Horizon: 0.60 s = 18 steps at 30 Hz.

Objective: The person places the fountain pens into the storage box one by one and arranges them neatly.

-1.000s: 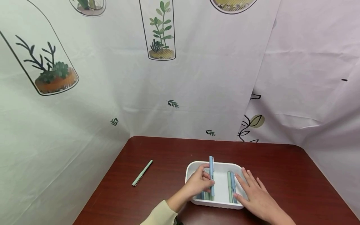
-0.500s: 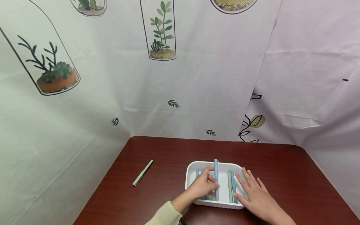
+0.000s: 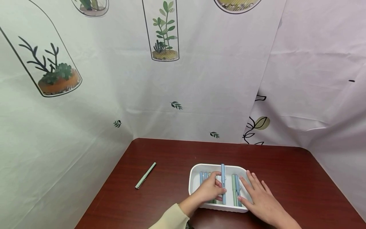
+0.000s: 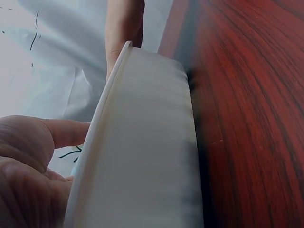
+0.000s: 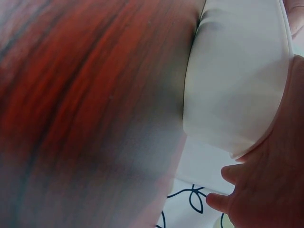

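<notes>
In the head view my left hand [image 3: 210, 190] pinches a blue pen [image 3: 223, 181] between thumb and fingers, over the middle of a white tray [image 3: 206, 166]. The pen stands lengthwise, its clip end towards the far rim. My right hand [image 3: 261, 200] lies with spread, straight fingers at the tray's right rim. A green pen [image 3: 233, 189] and another blue pen [image 3: 237, 187] lie side by side near that hand. Several more pens, blue pens [image 3: 201, 178] among them, lie at the tray's left, partly hidden by my left hand. Both wrist views show the tray's outer wall [image 4: 142, 133].
A light green pen [image 3: 145, 175] lies apart on the dark red table [image 3: 171, 152], left of the tray. Behind the table hangs a white cloth [image 3: 200, 95] printed with plants.
My left hand has carried the blue pen to the right and a little lower, towards the pair at the right. More pens show at the tray's left. The right hand has stayed still.
</notes>
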Each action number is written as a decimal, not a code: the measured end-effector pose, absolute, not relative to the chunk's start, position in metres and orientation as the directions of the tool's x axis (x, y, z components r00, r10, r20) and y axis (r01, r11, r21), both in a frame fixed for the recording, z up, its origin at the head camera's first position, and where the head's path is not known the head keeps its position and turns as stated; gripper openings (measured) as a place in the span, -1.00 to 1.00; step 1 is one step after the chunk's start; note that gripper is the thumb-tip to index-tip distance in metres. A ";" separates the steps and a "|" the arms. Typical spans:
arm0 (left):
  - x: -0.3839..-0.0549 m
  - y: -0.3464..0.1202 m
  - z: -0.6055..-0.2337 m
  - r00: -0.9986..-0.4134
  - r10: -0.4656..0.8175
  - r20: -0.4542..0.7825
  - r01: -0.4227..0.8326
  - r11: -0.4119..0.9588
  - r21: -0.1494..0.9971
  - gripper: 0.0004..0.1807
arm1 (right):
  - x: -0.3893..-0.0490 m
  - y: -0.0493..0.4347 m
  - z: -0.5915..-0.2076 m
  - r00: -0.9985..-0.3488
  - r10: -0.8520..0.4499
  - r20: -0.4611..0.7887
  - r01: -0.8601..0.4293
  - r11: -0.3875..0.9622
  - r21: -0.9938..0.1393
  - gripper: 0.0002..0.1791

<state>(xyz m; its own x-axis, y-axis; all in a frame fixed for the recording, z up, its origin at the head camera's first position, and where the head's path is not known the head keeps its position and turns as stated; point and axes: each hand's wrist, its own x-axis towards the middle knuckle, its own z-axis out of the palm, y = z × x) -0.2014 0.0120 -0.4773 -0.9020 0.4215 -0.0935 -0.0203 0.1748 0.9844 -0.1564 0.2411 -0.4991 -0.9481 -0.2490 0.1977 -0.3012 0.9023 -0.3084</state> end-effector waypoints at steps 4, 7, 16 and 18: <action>-0.200 0.016 -0.476 -0.902 0.416 -0.114 -0.017 0.230 0.973 -0.34 | -0.156 0.242 -0.499 -0.941 -0.259 0.220 -0.318 0.897 -0.306 -0.15; -0.199 0.018 -0.475 -0.902 0.414 -0.126 -0.004 0.282 0.959 -0.36 | -0.157 0.242 -0.499 -0.939 -0.260 0.223 -0.320 0.899 -0.300 -0.15; -0.198 0.024 -0.475 -0.895 0.414 -0.169 -0.037 0.308 0.951 -0.39 | -0.157 0.242 -0.499 -0.937 -0.262 0.230 -0.323 0.900 -0.292 -0.15; -0.198 0.025 -0.475 -0.893 0.412 -0.178 -0.047 0.308 0.950 -0.39 | -0.156 0.241 -0.498 -0.938 -0.261 0.227 -0.322 0.901 -0.292 -0.15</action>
